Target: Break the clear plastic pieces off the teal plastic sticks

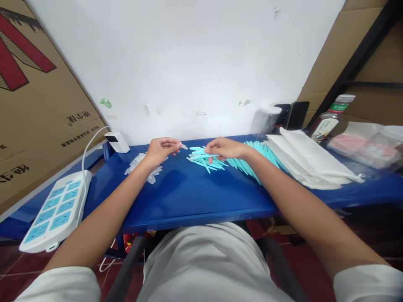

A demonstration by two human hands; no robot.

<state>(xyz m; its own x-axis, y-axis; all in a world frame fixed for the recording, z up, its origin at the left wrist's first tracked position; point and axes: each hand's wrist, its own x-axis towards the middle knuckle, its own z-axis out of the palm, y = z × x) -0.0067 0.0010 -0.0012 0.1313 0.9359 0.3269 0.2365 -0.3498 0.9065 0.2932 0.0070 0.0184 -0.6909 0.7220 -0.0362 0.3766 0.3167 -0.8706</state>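
My left hand (161,151) pinches a small translucent plastic cap (184,147) between thumb and fingertips, its end pointing right. Below and beside that wrist lies a loose pile of similar translucent caps (152,179), partly hidden by my forearm. My right hand (226,148) has its fingers closed on a slim turquoise plastic stick (210,155), held roughly level. Under these fingers, a scattered pile of turquoise sticks (208,166) rests on the blue table (189,197). A larger, more aligned heap of turquoise sticks (267,153) lies to the right, partly behind my right forearm.
On the left are a white power strip (56,209), a small white device (117,141) with a cable, and a large cardboard box (40,96). White packaging sheets (311,159), a clear jar (267,119), a bottle (330,117) and pink items (349,144) stand right. A white wall rises behind.
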